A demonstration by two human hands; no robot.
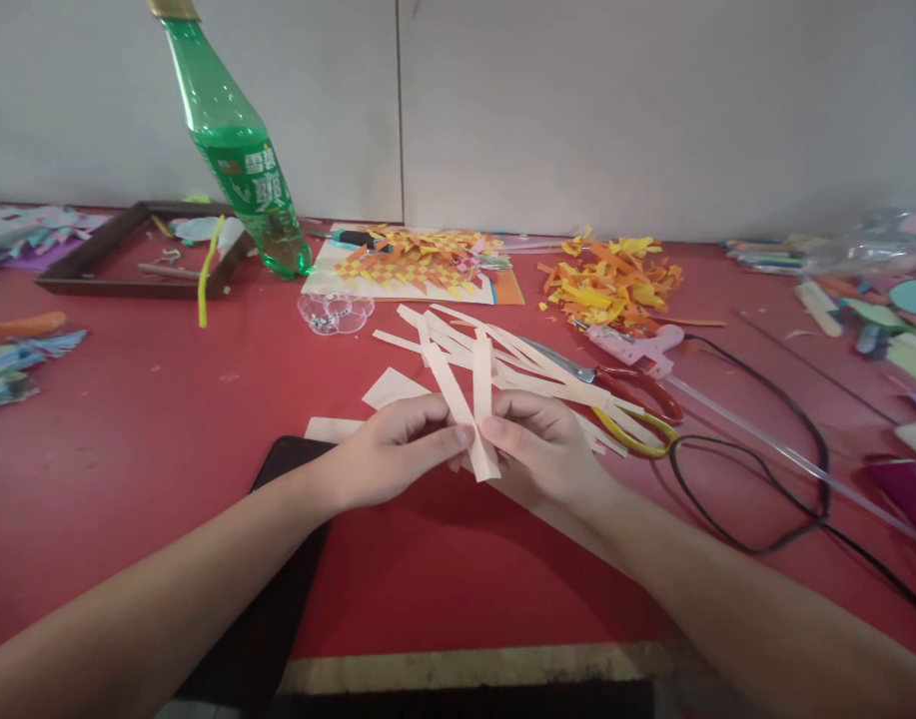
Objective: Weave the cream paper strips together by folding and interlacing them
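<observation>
Two cream paper strips (pixel 450 384) cross in a V above the red table, pinched between the thumbs and fingers of both hands. My left hand (pixel 398 444) grips them from the left at the crossing. My right hand (pixel 539 439) holds them from the right, its thumb nearly meeting the other thumb. The fingertips behind the paper are hidden. Just beyond the hands lies a loose heap of cream paper strips (pixel 532 364). Scissors with red and yellow handles (pixel 637 394) lie partly under that heap, right of my right hand.
A pink glue gun (pixel 637 350) with a black cord (pixel 791 399) is at right. Behind are orange and yellow paper scraps (pixel 614 285) and a woven paper piece (pixel 420 262). A green bottle (pixel 240 170) stands by a dark frame (pixel 128 288). A black flat object (pixel 278 579) lies under my left forearm.
</observation>
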